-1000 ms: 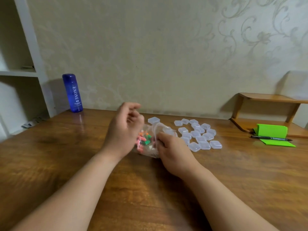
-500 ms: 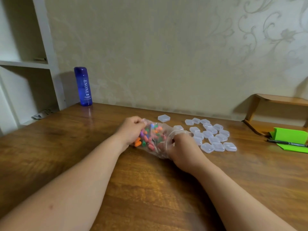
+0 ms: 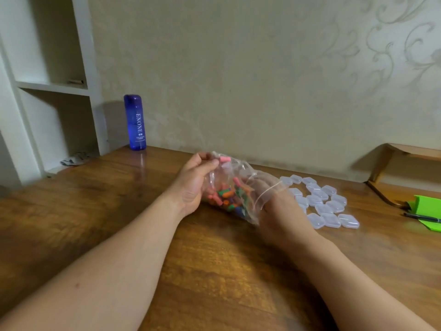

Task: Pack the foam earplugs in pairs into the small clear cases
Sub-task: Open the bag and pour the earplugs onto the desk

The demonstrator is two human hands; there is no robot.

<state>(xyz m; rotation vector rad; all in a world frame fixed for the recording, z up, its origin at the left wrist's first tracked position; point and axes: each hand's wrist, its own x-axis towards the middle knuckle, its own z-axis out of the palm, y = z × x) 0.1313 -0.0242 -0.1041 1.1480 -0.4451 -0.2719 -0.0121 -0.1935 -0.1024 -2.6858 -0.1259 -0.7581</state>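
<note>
clear bag (image 3: 259,185) of bright foam earplugs (image 3: 226,197), left hand (image 3: 193,182) and right hand (image 3: 282,212) grips clamping it

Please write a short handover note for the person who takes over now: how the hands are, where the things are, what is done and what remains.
Left hand: grips one end of the clear bag.
Right hand: grips the other end, by the zip line; whether its fingers are inside, I cannot tell.
Earplugs: many colours, all in the bag.
Clear cases: in a cluster on the table, right of the bag; none shows an earplug inside.
Done: nothing is packed.
Left: take the earplugs out and put one pair in each case.
</note>
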